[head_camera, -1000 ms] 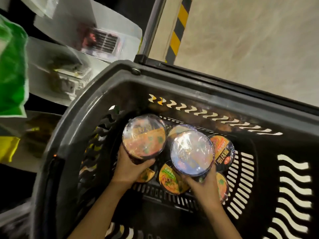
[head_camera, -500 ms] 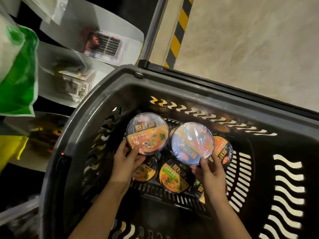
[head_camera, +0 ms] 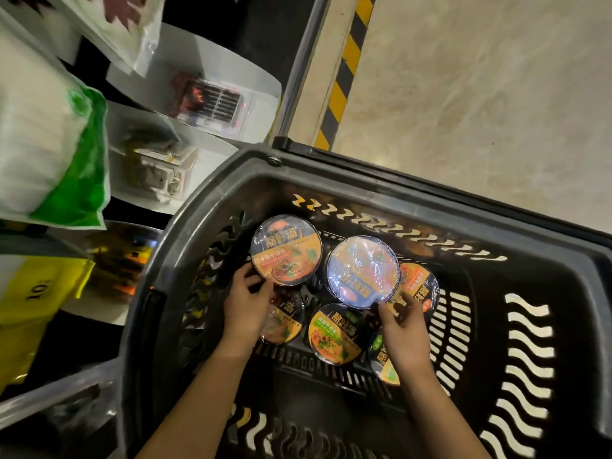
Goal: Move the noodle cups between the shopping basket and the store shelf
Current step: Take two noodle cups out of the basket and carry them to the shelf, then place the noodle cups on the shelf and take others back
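The two top noodle cups are sitting lower in the basket [head_camera: 212,207] now than a moment ago. They were held up high; now they are resting on the cups under them. So it looks like the person is putting cups into the basket, and these two are nearly done.

The left hand [head_camera: 246,309] is touching the near edge of the orange cup [head_camera: 286,250]. Its fingers [head_camera: 246,271] are loosening, only lightly curled at the rim. The right hand [head_camera: 402,329] is touching the near edge of the shiny blue cup [head_camera: 362,271]. Its fingers [head_camera: 385,311] are reaching up to the rim, and I cannot tell if they are pinching it or letting go.

The two cups are side by side, near the far wall. More cups [head_camera: 334,332] are lying under and around the hands. The store shelf [head_camera: 198,104] is just beside the basket, on the left.
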`<state>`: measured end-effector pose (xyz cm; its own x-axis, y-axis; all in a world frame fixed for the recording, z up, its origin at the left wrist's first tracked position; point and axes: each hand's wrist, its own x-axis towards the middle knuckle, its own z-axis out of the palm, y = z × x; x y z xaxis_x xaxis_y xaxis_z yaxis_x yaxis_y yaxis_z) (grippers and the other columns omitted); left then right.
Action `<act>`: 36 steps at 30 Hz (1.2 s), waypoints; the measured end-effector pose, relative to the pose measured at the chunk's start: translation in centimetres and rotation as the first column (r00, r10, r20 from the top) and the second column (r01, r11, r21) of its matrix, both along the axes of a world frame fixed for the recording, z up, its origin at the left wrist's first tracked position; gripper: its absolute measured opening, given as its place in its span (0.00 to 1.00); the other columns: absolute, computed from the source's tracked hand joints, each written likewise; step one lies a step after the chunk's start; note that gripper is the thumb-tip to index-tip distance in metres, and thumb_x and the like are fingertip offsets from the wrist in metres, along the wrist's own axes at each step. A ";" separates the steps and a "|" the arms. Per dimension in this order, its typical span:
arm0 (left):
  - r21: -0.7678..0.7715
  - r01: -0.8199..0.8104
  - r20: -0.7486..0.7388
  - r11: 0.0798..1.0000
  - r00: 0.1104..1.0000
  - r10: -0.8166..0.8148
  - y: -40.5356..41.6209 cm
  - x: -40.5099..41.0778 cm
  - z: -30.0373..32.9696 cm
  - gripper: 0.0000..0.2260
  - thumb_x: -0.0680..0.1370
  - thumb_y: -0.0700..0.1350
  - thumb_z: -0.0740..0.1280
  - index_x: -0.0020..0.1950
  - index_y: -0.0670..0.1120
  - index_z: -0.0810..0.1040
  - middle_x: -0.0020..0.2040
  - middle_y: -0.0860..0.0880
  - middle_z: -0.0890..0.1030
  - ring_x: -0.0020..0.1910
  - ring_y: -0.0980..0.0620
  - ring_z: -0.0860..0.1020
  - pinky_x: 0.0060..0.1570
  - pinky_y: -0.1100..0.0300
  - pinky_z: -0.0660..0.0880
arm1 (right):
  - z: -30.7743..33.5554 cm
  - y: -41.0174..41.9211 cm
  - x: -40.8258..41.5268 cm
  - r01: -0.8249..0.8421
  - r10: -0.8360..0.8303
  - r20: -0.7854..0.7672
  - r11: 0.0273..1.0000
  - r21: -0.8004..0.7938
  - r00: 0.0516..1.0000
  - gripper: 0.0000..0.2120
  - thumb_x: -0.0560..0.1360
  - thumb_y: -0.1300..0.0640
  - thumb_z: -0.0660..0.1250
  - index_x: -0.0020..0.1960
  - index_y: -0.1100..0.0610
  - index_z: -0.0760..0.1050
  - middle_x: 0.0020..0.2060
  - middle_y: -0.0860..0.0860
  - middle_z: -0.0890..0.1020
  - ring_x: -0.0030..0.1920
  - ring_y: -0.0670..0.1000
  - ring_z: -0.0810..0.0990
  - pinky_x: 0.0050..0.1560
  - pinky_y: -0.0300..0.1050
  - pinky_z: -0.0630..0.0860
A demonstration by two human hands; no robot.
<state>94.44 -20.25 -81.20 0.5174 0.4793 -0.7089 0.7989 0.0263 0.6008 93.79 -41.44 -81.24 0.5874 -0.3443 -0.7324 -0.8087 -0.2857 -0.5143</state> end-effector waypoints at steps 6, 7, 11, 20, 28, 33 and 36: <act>0.575 0.698 -0.192 0.427 0.623 -0.758 0.2 -0.7 10.7 0.16 0.74 0.42 0.68 0.61 0.41 0.75 0.50 0.41 0.79 0.47 0.41 0.79 0.43 0.50 0.76 | 11.8 -0.6 0.5 -0.590 0.619 -0.055 0.713 -0.380 0.784 0.21 0.78 0.52 0.62 0.69 0.56 0.66 0.63 0.54 0.72 0.61 0.55 0.73 0.55 0.47 0.72; 0.579 0.724 -0.218 0.376 0.581 -0.784 0.1 -0.6 13.2 0.16 0.74 0.43 0.69 0.61 0.41 0.76 0.49 0.41 0.80 0.46 0.40 0.80 0.42 0.50 0.76 | 14.2 -0.5 0.7 -0.618 0.657 -0.054 0.673 -0.406 0.752 0.21 0.78 0.52 0.61 0.69 0.56 0.65 0.63 0.54 0.72 0.62 0.55 0.73 0.56 0.46 0.71; 0.595 0.749 -0.245 0.293 0.515 -0.821 -0.2 -0.5 24.2 0.17 0.75 0.44 0.67 0.63 0.42 0.75 0.52 0.43 0.79 0.50 0.41 0.78 0.47 0.50 0.74 | 25.0 0.1 0.9 -0.630 0.713 0.000 0.619 -0.469 0.701 0.21 0.77 0.52 0.62 0.67 0.59 0.67 0.60 0.56 0.74 0.60 0.57 0.73 0.55 0.48 0.71; 0.780 0.556 -0.080 0.288 0.544 -0.835 -0.5 -4.0 46.6 0.16 0.77 0.49 0.65 0.62 0.45 0.75 0.55 0.45 0.80 0.54 0.44 0.78 0.52 0.51 0.73 | 47.8 0.4 -1.9 -0.567 0.741 0.206 0.635 -0.525 0.639 0.24 0.74 0.49 0.60 0.66 0.60 0.70 0.60 0.58 0.75 0.60 0.61 0.74 0.54 0.51 0.72; 0.914 0.227 0.069 0.337 0.731 -0.679 -0.1 -11.3 59.3 0.19 0.71 0.54 0.59 0.53 0.45 0.81 0.43 0.48 0.83 0.40 0.46 0.82 0.40 0.56 0.77 | 60.2 -0.8 -4.6 -0.583 0.820 0.385 0.572 -0.577 0.423 0.23 0.78 0.47 0.59 0.71 0.51 0.61 0.66 0.48 0.68 0.66 0.50 0.69 0.58 0.41 0.69; 0.905 0.035 0.184 0.424 0.867 -0.464 -2.2 -19.9 64.0 0.21 0.75 0.58 0.55 0.62 0.51 0.75 0.55 0.53 0.79 0.55 0.50 0.78 0.54 0.56 0.72 | 64.2 -0.7 -7.5 -0.656 0.863 0.458 0.474 -0.587 0.213 0.22 0.78 0.45 0.59 0.70 0.49 0.61 0.65 0.47 0.69 0.64 0.48 0.70 0.58 0.39 0.68; 0.917 -0.091 0.237 0.389 0.908 -0.345 -3.1 -25.9 65.3 0.18 0.75 0.56 0.59 0.61 0.52 0.75 0.54 0.55 0.79 0.53 0.52 0.79 0.52 0.57 0.74 | 65.7 0.4 -9.9 -0.716 0.880 0.475 0.351 -0.604 0.031 0.23 0.78 0.44 0.58 0.71 0.49 0.59 0.65 0.47 0.67 0.65 0.47 0.69 0.59 0.37 0.65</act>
